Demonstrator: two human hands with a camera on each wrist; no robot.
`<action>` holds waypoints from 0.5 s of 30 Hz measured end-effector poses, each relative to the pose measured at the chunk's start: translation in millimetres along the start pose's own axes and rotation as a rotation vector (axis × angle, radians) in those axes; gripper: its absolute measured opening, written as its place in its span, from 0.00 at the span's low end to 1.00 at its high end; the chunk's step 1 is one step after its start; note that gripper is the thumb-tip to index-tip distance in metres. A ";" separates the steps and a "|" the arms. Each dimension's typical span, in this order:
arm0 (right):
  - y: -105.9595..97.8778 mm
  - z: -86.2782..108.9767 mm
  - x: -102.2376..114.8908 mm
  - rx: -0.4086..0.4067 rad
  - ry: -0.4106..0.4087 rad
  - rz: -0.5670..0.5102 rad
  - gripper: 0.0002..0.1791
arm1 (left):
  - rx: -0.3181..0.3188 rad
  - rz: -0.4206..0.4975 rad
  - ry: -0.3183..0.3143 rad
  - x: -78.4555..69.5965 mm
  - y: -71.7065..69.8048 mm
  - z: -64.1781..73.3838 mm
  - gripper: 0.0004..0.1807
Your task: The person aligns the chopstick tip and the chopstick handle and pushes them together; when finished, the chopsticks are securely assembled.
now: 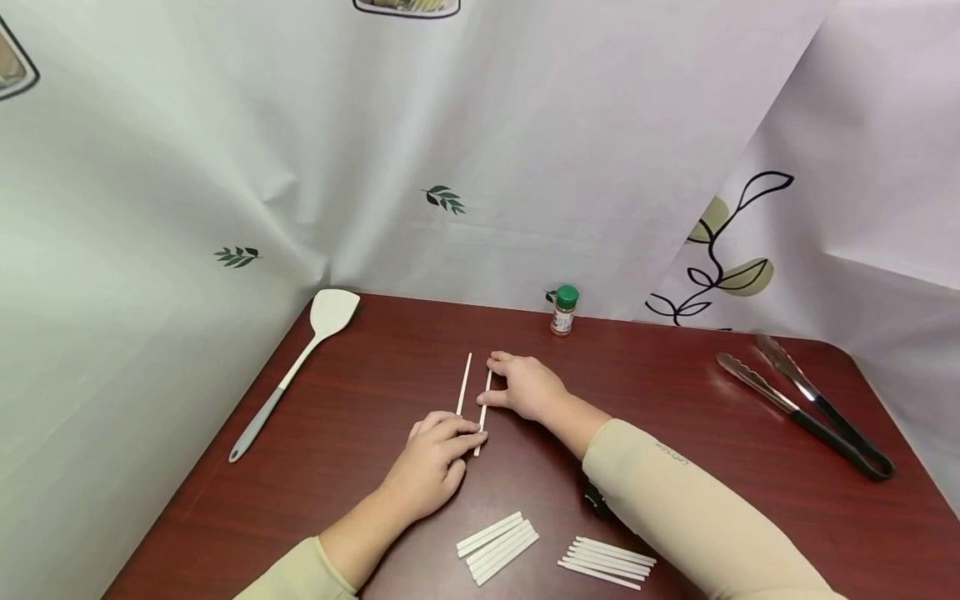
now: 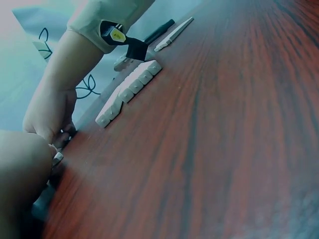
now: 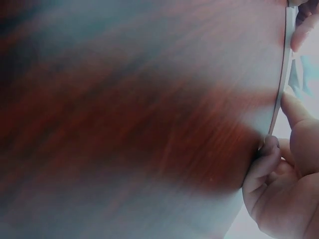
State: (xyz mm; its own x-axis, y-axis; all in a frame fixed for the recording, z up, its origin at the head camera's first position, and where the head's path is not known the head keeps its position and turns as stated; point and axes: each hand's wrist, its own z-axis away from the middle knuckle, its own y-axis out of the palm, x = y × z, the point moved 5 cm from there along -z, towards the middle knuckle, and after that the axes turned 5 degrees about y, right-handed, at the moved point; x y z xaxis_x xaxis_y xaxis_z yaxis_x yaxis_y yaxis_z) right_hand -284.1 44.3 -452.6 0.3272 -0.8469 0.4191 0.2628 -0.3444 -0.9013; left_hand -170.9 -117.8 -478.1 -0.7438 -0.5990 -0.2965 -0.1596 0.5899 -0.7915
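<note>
Two slim white sticks stand roughly parallel on the table, a left stick (image 1: 465, 382) and a right stick (image 1: 487, 383). My left hand (image 1: 433, 462) reaches over the lower end of the left one, and its outstretched fingertips rest on the right stick near its near end. From the other side my right hand (image 1: 534, 387) holds that right stick, thumb at its middle and bent fingers at its far end. In the right wrist view, the right fingers (image 3: 266, 159) curl at the end of the stick (image 3: 283, 79).
Nearer me lie two groups of white sticks, a left group (image 1: 498, 546) and a right group (image 1: 606, 562) beside my right sleeve. A white spatula (image 1: 300, 362) lies at left, a green-capped spice jar (image 1: 562, 312) stands at the back, and tongs (image 1: 813, 408) lie at right.
</note>
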 end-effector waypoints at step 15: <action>1.3 -2.7 1.8 -0.009 -0.023 0.046 0.42 | -0.040 -0.024 0.018 0.4 -0.1 1.4 0.19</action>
State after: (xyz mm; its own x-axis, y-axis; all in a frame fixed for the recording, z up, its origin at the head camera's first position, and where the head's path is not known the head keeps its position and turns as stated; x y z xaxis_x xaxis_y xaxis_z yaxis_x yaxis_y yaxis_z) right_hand -285.6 41.2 -453.3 0.3596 -0.8525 0.3795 0.2386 -0.3092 -0.9206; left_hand -170.3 -118.8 -478.9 -0.7508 -0.6040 -0.2674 -0.2036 0.5967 -0.7762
